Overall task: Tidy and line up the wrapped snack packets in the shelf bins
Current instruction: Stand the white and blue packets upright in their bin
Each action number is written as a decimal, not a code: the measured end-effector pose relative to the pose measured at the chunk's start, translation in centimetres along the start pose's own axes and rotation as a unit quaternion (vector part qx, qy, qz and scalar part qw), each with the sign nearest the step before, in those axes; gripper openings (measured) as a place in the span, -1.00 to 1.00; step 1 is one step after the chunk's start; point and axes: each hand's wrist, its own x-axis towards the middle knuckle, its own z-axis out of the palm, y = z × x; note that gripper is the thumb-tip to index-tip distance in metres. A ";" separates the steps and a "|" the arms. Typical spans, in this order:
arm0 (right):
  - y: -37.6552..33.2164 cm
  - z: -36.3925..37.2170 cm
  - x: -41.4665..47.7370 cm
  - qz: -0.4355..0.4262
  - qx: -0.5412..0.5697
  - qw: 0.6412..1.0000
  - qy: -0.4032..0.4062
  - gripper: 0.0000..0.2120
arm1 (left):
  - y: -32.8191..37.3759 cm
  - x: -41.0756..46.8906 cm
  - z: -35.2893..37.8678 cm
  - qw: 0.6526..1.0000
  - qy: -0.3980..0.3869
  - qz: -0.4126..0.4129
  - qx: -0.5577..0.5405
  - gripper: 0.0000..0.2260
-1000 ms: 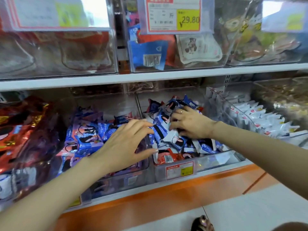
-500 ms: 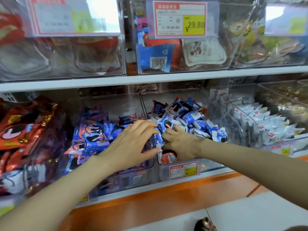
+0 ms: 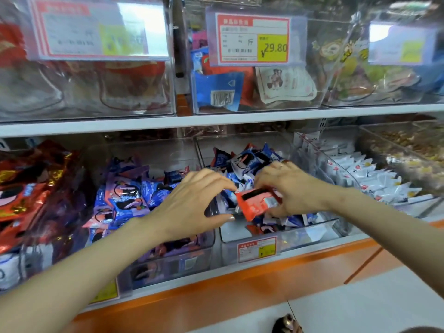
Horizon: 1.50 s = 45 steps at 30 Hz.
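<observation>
Up from the bin comes a red packet [image 3: 255, 204]. A moment ago the right hand [image 3: 293, 186] was low among the blue and white packets [image 3: 242, 162]. Now it is higher and holds the red one by its right end, with its fingers curled round it.

Far left of all the fingers lie shiny red bags [image 3: 24, 188]. Under the left hand [image 3: 192, 203] sits a bin full of purple packets [image 3: 125, 198]. That hand's fingers are stretched out and a little spread, with the tips right at the red packet's left end. Its thumb is below, apart from the packet.

The red packet sits tilted between the two hands, over the middle bin [image 3: 319, 234]. Right of the right fingers, white packets [image 3: 374, 176] stand in rows.
</observation>
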 end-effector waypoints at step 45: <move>-11.6 -2.9 -1.8 0.046 0.433 0.888 0.150 -0.51 | 1.8 -11.7 -10.0 0.981 0.051 -0.113 -0.150 -0.70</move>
